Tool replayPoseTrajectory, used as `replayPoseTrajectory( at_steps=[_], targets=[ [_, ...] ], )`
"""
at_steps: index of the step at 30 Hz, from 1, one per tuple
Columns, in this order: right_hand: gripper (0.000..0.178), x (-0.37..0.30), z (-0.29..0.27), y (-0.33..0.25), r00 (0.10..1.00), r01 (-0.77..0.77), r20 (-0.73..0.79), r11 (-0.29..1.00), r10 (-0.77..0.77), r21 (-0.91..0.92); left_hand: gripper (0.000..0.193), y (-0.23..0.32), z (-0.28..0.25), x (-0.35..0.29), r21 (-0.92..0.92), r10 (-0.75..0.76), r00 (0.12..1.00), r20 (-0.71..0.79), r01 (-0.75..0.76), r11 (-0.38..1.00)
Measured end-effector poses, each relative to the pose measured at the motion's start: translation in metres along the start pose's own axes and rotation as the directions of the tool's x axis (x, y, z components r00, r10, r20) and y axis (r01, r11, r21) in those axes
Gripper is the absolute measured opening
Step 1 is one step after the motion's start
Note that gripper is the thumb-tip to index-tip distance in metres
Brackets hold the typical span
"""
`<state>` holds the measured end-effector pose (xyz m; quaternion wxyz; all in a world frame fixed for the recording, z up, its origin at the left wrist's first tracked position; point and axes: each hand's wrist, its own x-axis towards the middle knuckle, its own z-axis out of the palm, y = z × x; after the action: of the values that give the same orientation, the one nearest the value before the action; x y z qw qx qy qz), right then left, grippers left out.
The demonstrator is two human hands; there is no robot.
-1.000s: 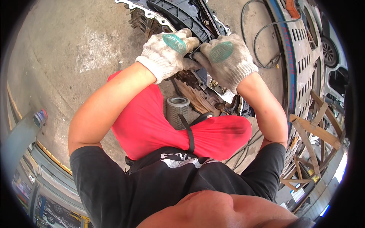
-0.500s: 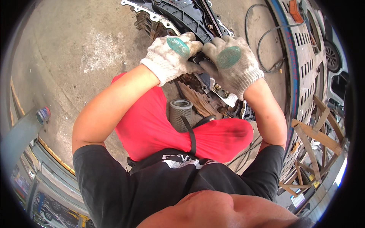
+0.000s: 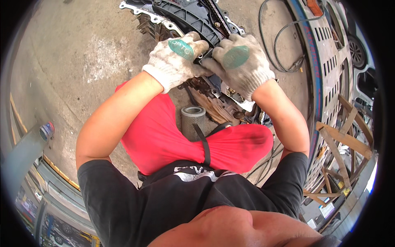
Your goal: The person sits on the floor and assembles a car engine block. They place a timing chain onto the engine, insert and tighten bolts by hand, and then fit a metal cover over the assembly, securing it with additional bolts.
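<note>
An opened engine (image 3: 185,18) lies on the floor in front of me, showing a black ribbed guide, a chain (image 3: 219,18) and a pale metal flange with bolt holes (image 3: 152,17). My left hand (image 3: 176,57), in a white knit work glove with a green patch, is closed at the near end of the black guide. Facing it, my right hand (image 3: 239,64), gloved alike, has its fingers curled at the same spot. Thumbs and fingertips nearly meet there over a small dark metal part; what exactly they grip is hidden.
A mesh-walled cylindrical filter (image 3: 192,125) stands between my knees, beside the engine's near end. To the right are a looped black cable (image 3: 273,45), a slotted metal panel (image 3: 325,61) and a wooden frame (image 3: 347,138). A small can (image 3: 47,131) is at far left.
The whole view has shifted slightly, with engine and hands a little further left and up. Both hands stay at the same spot; the right fingers have shifted slightly, showing the small dark part between the hands.
</note>
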<state>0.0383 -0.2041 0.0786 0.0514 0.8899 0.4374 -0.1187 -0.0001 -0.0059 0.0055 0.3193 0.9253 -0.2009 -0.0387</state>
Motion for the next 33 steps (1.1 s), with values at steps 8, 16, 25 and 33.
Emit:
replayPoseTrajectory(
  at_steps=[8, 16, 25, 33],
  targets=[
    [0.024, -0.001, -0.002, -0.002, 0.997, -0.013, 0.071, 0.998, 0.017, -0.059, 0.055, 0.002, -0.002, 0.000, -0.009, 0.002, 1.000, 0.028, -0.002, 1.000],
    [0.030, 0.007, 0.006, 0.002, 1.000, 0.002, -0.010, 0.998, -0.003, -0.055, 0.055, 0.005, -0.009, 0.003, 0.066, -0.021, 0.999, 0.043, 0.018, 0.998],
    [0.027, -0.010, -0.014, 0.019, 0.978, -0.167, -0.089, 0.964, 0.189, 0.209, 0.058, -0.008, 0.008, -0.001, 0.054, 0.045, 0.999, -0.007, -0.044, 0.998],
    [0.056, -0.088, 0.115, 0.096, 0.791, -0.201, -0.160, 0.498, 0.591, 0.844, 0.067, 0.010, 0.008, 0.006, 0.019, 0.007, 0.998, -0.056, -0.006, 1.000]
  ],
)
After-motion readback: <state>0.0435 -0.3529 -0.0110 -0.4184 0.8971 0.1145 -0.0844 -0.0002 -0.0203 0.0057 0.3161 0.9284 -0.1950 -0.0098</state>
